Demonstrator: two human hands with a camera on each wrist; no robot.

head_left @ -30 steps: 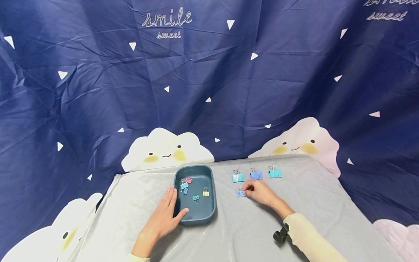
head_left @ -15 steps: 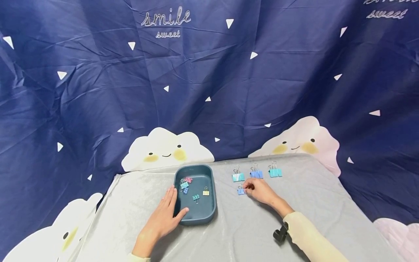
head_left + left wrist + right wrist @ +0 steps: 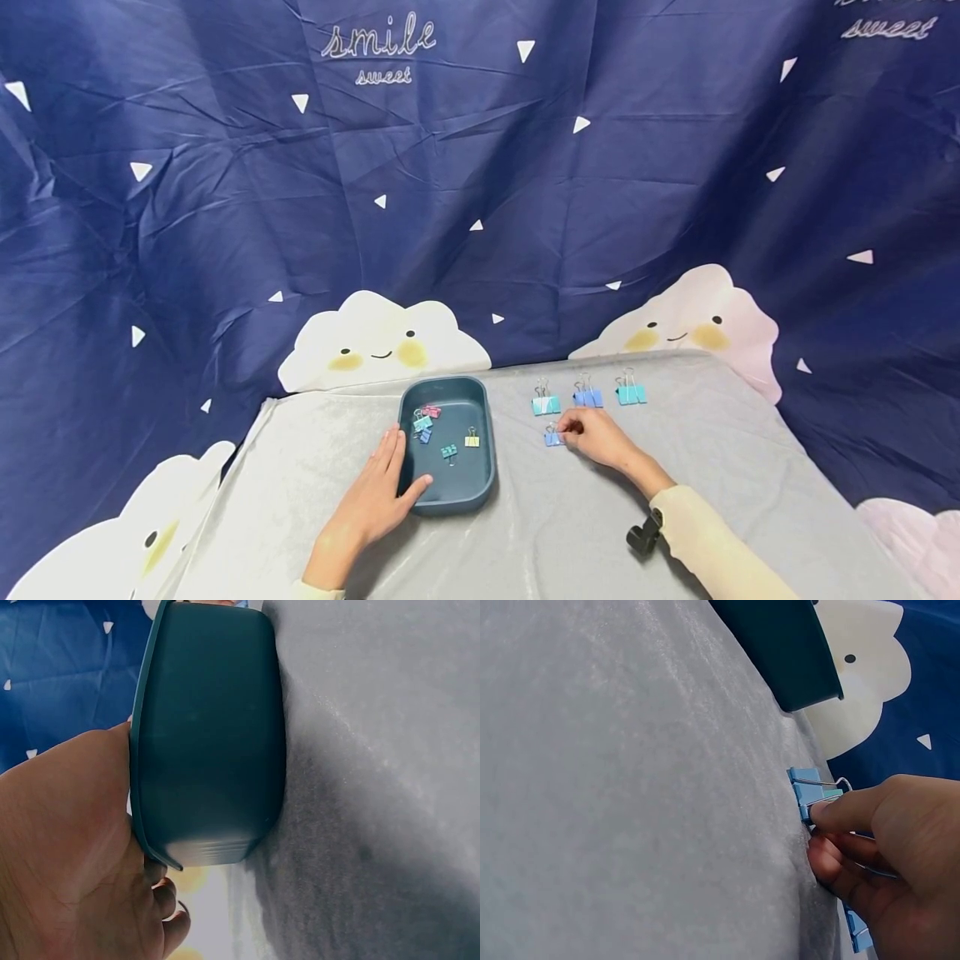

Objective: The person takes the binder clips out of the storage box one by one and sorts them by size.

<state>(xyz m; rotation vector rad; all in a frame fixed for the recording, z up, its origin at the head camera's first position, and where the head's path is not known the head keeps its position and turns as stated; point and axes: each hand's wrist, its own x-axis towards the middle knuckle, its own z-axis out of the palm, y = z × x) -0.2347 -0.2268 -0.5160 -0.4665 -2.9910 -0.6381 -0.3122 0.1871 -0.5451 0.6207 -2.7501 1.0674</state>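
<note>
My left hand (image 3: 375, 496) rests against the left side of a dark teal box (image 3: 487, 442), with straight fingers along the rim and the thumb over the near left corner. In the left wrist view, the palm lies beside the box's outer wall (image 3: 210, 735). My right hand (image 3: 603, 440) pinches the right end of a small light blue binder clip (image 3: 552, 437) between thumb and fingertips, low over the grey cloth. The right wrist view shows the thumb on that clip (image 3: 802, 787), its wire handles pointing away. Right behind the small clip stands a row of three larger binder clips.
The row has a light teal clip (image 3: 546, 405), a blue clip (image 3: 588, 398) and a teal clip (image 3: 632, 393). Inside the box lie several small clips, among them a yellow one (image 3: 472, 440) and a green one (image 3: 449, 451). A navy curtain (image 3: 480, 167) hangs behind the cloth.
My right hand has shifted the small blue clip very slightly away and to the right, turning it a little. The left hand and the box have stayed put.
</note>
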